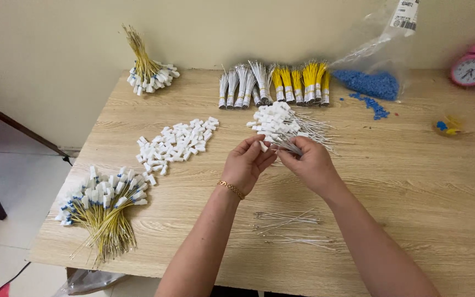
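The small white plastic connector housing (263, 146) sits pinched at the fingertips of the left hand (247, 163), directly between the two hands and just in front of the heap of white-capped thin white wires (281, 125) on the pale wood-grain table (413, 181). The right hand (310, 163) is closed around a small bunch of thin white wires (291, 147), whose long axis runs roughly left-right, tilted up towards the left, with the free ends pointing at the housing. The two are touching or nearly so; which, cannot be told. The housing's own orientation is too small to read. Both hands are curled shut at the fingertips, equally near the meeting point. Outward: loose white wires (290, 225) lie near the right forearm, a scatter of loose white housings (176, 142) to the left, a fan of yellow wires with white and blue caps (103, 206) at the near left edge, banded wire bundles (273, 85) along the far edge, and a clear bag of blue parts (370, 82) beside a pink alarm clock (471, 67).
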